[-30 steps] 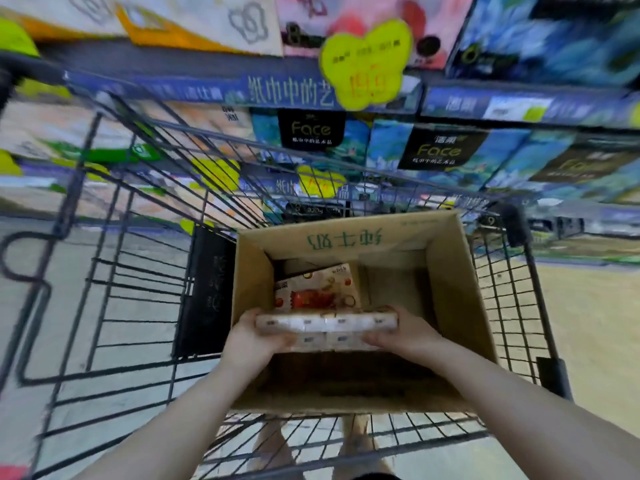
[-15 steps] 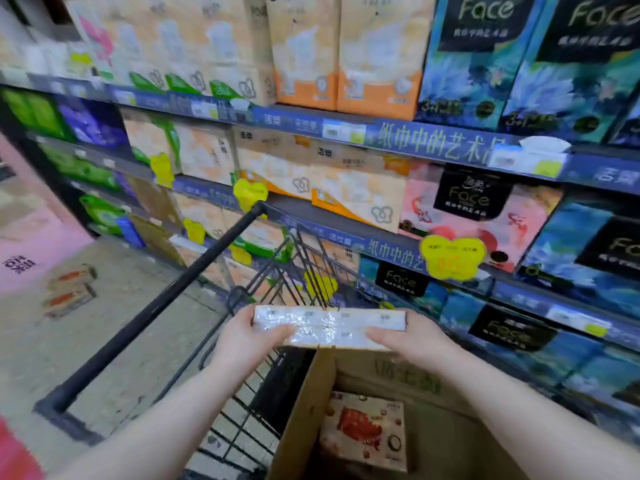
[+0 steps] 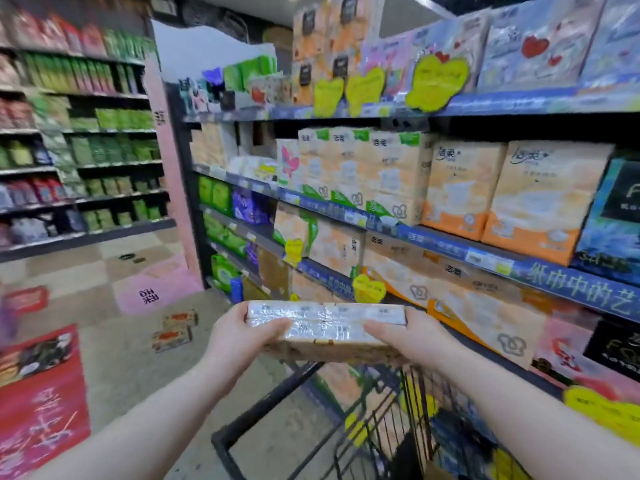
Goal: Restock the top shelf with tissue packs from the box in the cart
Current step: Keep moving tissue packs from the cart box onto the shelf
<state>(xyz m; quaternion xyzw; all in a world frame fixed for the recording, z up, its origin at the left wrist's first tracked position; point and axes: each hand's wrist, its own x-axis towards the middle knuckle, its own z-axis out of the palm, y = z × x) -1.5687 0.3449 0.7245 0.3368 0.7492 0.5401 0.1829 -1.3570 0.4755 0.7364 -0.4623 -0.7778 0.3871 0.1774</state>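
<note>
I hold a flat, plastic-wrapped bundle of tissue packs (image 3: 325,329) level in front of me, above the cart's front rim. My left hand (image 3: 239,336) grips its left end with the thumb on top. My right hand (image 3: 412,337) grips the right end the same way. The black wire cart (image 3: 377,427) stands below my arms, and only a corner of the cardboard box (image 3: 434,472) shows at the bottom edge. The top shelf (image 3: 346,110) runs high on the right, lined with tissue packages and yellow heart-shaped price tags.
Shelves of orange, green and blue tissue packs (image 3: 460,188) fill the right side. Two small boxes (image 3: 175,329) lie on the floor to the left. Another shelving run (image 3: 79,150) stands across the aisle at the far left. A red floor sticker (image 3: 41,389) lies near my left arm.
Both hands lifted the tissue bundle out of the box in the cart and raised it. My view swung up and to the left, from the box to the upper shelves.
</note>
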